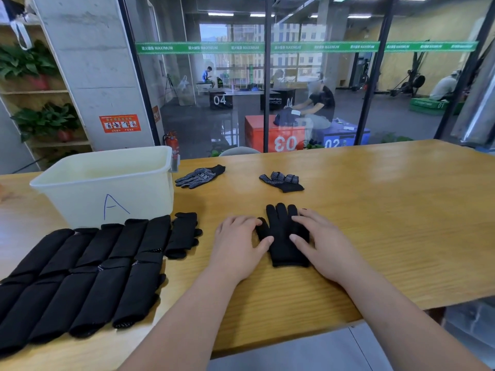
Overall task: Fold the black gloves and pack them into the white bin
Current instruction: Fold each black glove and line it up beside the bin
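On the table (375,210), two flat hands press one black glove (281,236)

At mid-table it lies flat, fingers pointing away. The left hand (238,245) rests on its left edge, the right hand (318,242) on its right side, both with relaxed fingers, clasping nothing. The white bin (107,183) marked A stands far left, with folded gloves (80,277) in rows just before it. Two dotted gloves (199,176) lie farther back

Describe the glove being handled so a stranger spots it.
On the wooden table, right of the white plastic bin, a plain black knit glove lies flat. Only it touches the left hand and right hand; the two gloves beyond show white dots.
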